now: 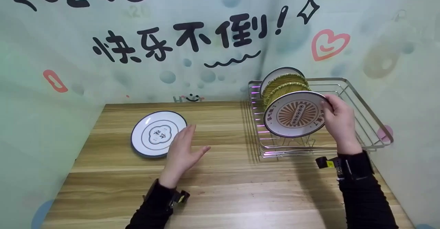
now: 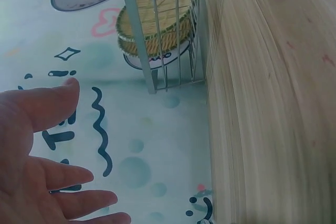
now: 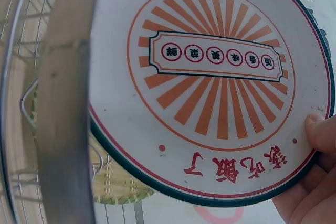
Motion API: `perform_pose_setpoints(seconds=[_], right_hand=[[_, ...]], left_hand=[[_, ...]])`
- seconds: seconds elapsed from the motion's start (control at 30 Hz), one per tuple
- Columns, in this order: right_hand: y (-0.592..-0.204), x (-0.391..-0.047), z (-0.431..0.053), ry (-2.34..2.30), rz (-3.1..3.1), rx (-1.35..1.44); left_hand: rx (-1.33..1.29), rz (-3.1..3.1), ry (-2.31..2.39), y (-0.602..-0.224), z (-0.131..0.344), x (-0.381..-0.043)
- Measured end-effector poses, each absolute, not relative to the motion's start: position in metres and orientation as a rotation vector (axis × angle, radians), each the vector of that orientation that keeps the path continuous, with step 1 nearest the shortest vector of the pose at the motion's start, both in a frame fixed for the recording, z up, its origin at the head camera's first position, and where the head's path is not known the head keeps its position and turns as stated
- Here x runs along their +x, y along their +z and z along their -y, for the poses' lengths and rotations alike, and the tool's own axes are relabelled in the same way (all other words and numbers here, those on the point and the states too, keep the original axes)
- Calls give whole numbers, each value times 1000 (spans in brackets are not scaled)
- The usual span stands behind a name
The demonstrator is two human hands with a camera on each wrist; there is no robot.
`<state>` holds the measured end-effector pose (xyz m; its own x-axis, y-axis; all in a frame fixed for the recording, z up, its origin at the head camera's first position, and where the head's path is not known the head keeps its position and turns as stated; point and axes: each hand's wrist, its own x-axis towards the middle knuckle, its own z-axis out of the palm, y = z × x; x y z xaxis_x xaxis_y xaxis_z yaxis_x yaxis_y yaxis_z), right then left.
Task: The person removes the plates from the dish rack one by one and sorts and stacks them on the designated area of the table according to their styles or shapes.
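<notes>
My right hand (image 1: pixel 341 122) pinches the right rim of a round white plate (image 1: pixel 275 124) with a dark rim and an orange sunburst print. The plate hangs tilted over the front of a wire dish rack (image 1: pixel 367 107). In the right wrist view the thumb lies on the face of the plate (image 3: pixel 210 114), with fingers behind the edge. Two green-edged woven trays (image 1: pixel 285 79) and another white plate (image 1: pixel 275 75) stand upright in the rack behind it. My left hand (image 1: pixel 182 155), fingers extended, overlaps the right edge of a blue-rimmed white plate (image 1: pixel 142 129) lying on the table.
The rack's metal frame (image 2: pixel 137 30) crosses in front of the woven trays in the left wrist view. A printed backdrop (image 1: pixel 206 84) with dark lettering rises behind the wooden table (image 1: pixel 233 184). A pink round mark (image 1: pixel 385 132) shows beside the rack's right corner.
</notes>
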<state>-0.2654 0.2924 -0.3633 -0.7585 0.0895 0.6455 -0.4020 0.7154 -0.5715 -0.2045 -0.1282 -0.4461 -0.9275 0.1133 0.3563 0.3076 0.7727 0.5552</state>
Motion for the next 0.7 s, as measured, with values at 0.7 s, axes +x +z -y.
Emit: perform_pose_setpoints(seconds=[0.7], right_hand=[[-361,-269,-273,1024,2189,195]], left_hand=[[-392,2598,-1043,-439,104,-203]])
